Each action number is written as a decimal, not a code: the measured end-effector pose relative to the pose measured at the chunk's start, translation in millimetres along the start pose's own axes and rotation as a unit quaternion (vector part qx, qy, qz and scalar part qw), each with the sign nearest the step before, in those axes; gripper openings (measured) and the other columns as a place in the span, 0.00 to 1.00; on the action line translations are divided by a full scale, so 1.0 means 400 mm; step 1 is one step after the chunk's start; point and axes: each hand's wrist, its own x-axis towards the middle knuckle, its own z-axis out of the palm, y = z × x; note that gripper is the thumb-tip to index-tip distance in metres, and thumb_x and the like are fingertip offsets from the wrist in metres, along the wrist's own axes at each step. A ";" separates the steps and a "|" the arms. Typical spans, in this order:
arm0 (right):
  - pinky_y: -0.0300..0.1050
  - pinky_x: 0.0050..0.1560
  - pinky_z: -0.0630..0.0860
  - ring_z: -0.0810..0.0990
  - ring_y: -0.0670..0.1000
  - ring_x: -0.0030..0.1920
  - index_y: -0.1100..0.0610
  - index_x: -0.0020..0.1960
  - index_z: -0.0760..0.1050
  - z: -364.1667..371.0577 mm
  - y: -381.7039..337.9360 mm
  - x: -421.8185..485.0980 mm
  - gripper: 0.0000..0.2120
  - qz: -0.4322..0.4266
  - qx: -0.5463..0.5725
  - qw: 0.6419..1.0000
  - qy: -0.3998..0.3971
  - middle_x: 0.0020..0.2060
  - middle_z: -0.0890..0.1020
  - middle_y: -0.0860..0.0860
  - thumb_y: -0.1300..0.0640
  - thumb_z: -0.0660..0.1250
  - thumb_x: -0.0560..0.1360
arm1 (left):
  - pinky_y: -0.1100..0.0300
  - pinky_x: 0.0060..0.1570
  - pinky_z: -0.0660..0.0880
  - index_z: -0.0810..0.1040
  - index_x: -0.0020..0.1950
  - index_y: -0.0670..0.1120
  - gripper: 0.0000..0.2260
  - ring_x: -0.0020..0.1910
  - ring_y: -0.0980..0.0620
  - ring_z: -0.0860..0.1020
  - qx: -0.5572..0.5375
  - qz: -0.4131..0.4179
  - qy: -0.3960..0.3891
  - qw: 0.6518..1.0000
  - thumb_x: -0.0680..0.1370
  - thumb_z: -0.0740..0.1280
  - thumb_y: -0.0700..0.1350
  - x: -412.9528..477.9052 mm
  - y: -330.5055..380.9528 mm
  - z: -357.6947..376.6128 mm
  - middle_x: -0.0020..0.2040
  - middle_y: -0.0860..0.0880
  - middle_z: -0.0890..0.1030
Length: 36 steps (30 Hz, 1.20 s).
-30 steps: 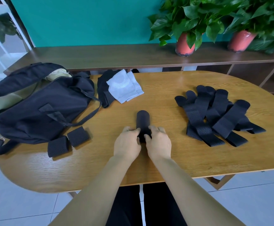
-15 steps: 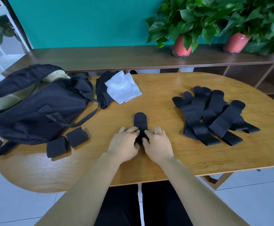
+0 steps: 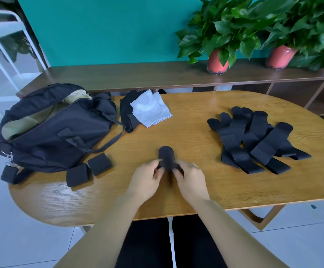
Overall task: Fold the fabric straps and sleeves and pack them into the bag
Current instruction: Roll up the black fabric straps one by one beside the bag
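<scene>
A black fabric strap (image 3: 167,155) lies on the wooden table (image 3: 195,186) in front of me, its rounded far end pointing away. My left hand (image 3: 147,179) and my right hand (image 3: 191,180) both pinch its near end, which is partly rolled and blurred. An open black bag (image 3: 55,130) with a tan lining sits at the table's left end. Two folded black straps (image 3: 88,169) lie just in front of the bag. A pile of unfolded black straps (image 3: 253,140) rests on the right. White sleeves (image 3: 150,109) lie on a black sleeve (image 3: 127,115) at the back.
A low wooden shelf (image 3: 138,76) runs behind the table along a teal wall. Two potted plants (image 3: 218,61) in red pots stand on it at the right. The bag's shoulder strap (image 3: 109,142) trails across the table toward the middle. A white rack (image 3: 2,45) stands far left.
The strap between my hands has grown shorter as its near end is rolled or folded toward the far end. My fingertips have shifted forward slightly. The camera view tilted a little.
</scene>
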 end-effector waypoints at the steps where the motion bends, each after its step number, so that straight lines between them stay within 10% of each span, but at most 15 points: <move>1: 0.39 0.44 0.68 0.76 0.50 0.49 0.54 0.62 0.75 0.008 -0.005 0.010 0.13 0.020 -0.005 1.000 0.009 0.48 0.80 0.53 0.57 0.63 0.78 | 0.67 0.42 0.72 0.78 0.56 0.47 0.08 0.41 0.57 0.76 0.008 -0.009 0.028 1.000 0.81 0.61 0.46 0.006 0.004 0.006 0.43 0.53 0.79; 5: 0.41 0.38 0.67 0.76 0.52 0.42 0.58 0.55 0.75 0.032 -0.022 0.040 0.09 0.064 -0.033 0.996 0.048 0.43 0.80 0.54 0.54 0.63 0.78 | 0.67 0.29 0.60 0.71 0.35 0.49 0.13 0.28 0.57 0.67 0.034 -0.044 0.116 0.992 0.80 0.64 0.43 0.026 0.018 0.024 0.28 0.56 0.69; 15: 0.40 0.38 0.68 0.77 0.54 0.44 0.59 0.56 0.75 0.059 -0.027 0.083 0.13 0.086 -0.115 0.989 0.019 0.52 0.76 0.54 0.52 0.59 0.80 | 0.64 0.28 0.60 0.66 0.29 0.51 0.18 0.27 0.56 0.68 0.042 -0.091 0.122 0.987 0.79 0.65 0.45 0.061 0.016 0.030 0.27 0.54 0.70; 20: 0.43 0.40 0.74 0.79 0.53 0.46 0.53 0.68 0.67 0.052 -0.034 0.080 0.18 0.085 -0.082 0.992 0.031 0.59 0.71 0.51 0.53 0.61 0.79 | 0.63 0.36 0.73 0.75 0.46 0.48 0.04 0.39 0.53 0.78 0.069 -0.090 0.111 0.987 0.79 0.65 0.47 0.063 0.015 0.027 0.41 0.50 0.79; 24: 0.41 0.27 0.71 0.75 0.51 0.32 0.55 0.57 0.78 0.074 -0.023 0.068 0.10 0.016 -0.110 0.992 0.060 0.50 0.74 0.53 0.59 0.66 0.76 | 0.60 0.42 0.76 0.70 0.71 0.51 0.18 0.47 0.51 0.78 0.107 -0.067 0.102 0.987 0.80 0.61 0.48 0.062 0.011 0.030 0.59 0.49 0.74; 36: 0.41 0.43 0.73 0.73 0.51 0.53 0.51 0.63 0.74 0.046 -0.053 0.077 0.14 0.073 -0.133 0.988 -0.024 0.58 0.71 0.51 0.58 0.57 0.80 | 0.58 0.43 0.74 0.74 0.68 0.52 0.16 0.50 0.48 0.76 0.087 -0.070 0.037 0.993 0.81 0.58 0.44 0.071 0.024 0.022 0.54 0.47 0.74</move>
